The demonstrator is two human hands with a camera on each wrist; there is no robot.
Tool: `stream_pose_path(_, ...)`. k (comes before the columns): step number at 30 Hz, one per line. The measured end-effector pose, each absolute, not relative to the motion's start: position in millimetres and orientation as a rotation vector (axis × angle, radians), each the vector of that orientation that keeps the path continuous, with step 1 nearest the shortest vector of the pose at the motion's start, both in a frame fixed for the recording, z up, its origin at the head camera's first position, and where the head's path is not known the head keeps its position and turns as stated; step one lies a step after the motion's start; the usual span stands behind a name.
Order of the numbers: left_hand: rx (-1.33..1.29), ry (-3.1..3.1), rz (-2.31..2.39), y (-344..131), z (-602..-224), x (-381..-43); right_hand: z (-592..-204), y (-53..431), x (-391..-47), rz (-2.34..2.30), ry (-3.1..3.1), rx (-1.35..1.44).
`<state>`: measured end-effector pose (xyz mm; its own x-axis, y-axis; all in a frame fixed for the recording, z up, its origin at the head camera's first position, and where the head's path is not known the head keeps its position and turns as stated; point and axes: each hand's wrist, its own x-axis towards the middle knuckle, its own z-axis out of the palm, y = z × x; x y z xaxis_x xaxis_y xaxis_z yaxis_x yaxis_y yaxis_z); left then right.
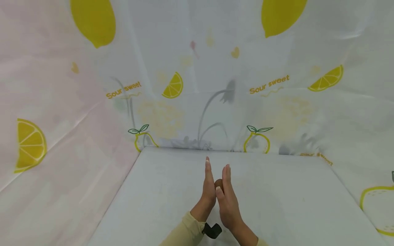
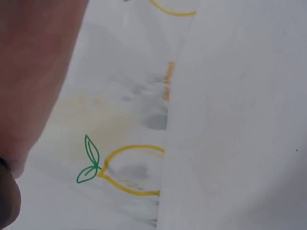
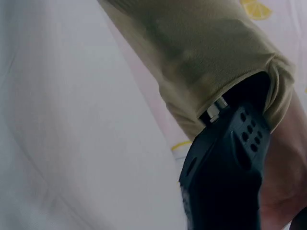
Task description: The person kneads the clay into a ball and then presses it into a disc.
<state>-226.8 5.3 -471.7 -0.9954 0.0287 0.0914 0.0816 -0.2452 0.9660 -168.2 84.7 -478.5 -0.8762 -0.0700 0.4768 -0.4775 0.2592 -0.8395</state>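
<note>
In the head view both hands stand upright above the white table (image 1: 271, 191), palms facing each other, fingers straight and pointing away. Between the palms is a small round brown thing (image 1: 219, 183), mostly hidden, its kind unclear. My left hand (image 1: 209, 186) touches its left side with a flat palm. On the other side my right hand (image 1: 228, 201) presses against it, thumb in front of its lower part. The left wrist view shows part of a hand (image 2: 33, 72) at the upper left and a dark brown rounded shape (image 2: 8, 199) below it.
A black wrist camera (image 1: 212, 231) sits at the left cuff; it looms large, a black device (image 3: 225, 177), beside the beige sleeve (image 3: 206, 57) in the right wrist view. Behind the table hangs a lemon-print cloth (image 1: 200, 68), which also runs along both sides.
</note>
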Motion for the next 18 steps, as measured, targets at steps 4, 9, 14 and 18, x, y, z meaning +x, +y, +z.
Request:
stream_pose_path(4,-0.286,-1.948,-2.493,6,-474,-223,-470,87,-170,1.711,-2.156,0.505)
stream_pose_path(9,-0.516,-1.984,-2.504,10,-475,-216,-461,95,-179,1.832,-2.1,0.436)
stream_pose_path(14,-0.715,-2.009,-2.53,12,-477,-208,-451,108,-187,1.883,-2.132,0.289)
stream_pose_path(18,-0.842,-2.012,-2.542,11,-475,-202,-452,120,-199,1.916,-2.145,0.211)
